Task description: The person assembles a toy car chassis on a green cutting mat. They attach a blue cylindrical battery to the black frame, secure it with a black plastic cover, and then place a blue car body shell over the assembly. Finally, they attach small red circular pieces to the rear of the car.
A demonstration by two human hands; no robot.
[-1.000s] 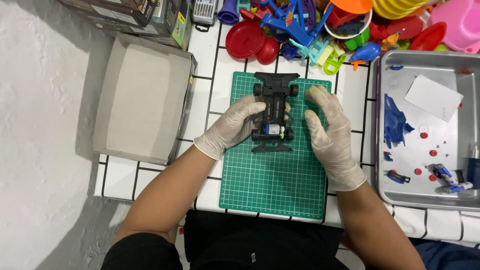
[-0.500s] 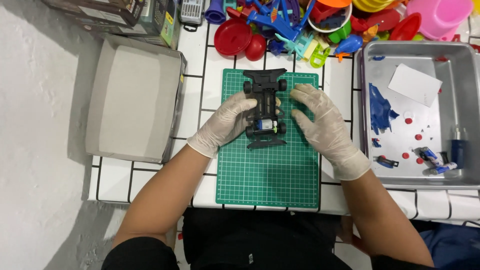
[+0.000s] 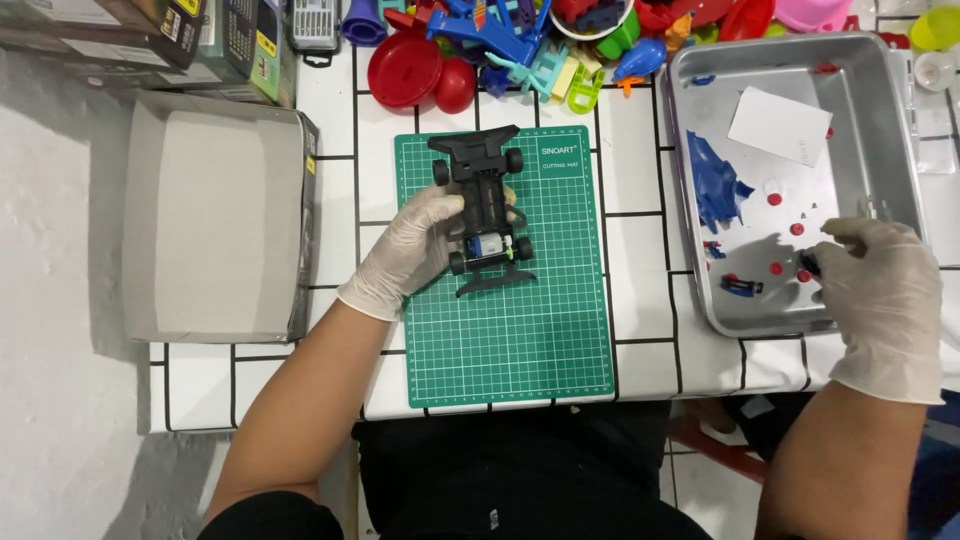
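Note:
A black toy car chassis (image 3: 484, 195) with four small wheels lies on a green cutting mat (image 3: 510, 310). My left hand (image 3: 410, 250), in a white glove, grips the chassis from its left side. My right hand (image 3: 875, 285), also gloved, reaches into a metal tray (image 3: 690, 150) at the right and pinches a small dark part at its fingertips. In the tray lie a blue plastic body piece (image 3: 715, 185), several small red parts (image 3: 785, 235) and a white paper slip (image 3: 780, 125).
An open grey cardboard box (image 3: 210, 225) stands to the left of the mat. A heap of colourful plastic toys (image 3: 520, 45) lines the far edge, with a red bowl (image 3: 404, 68). Boxes (image 3: 130, 35) sit at the far left. The white tiled table ends near my body.
My right hand left the chassis and moved right into the metal tray, closing on a small part. My left hand stays on the chassis.

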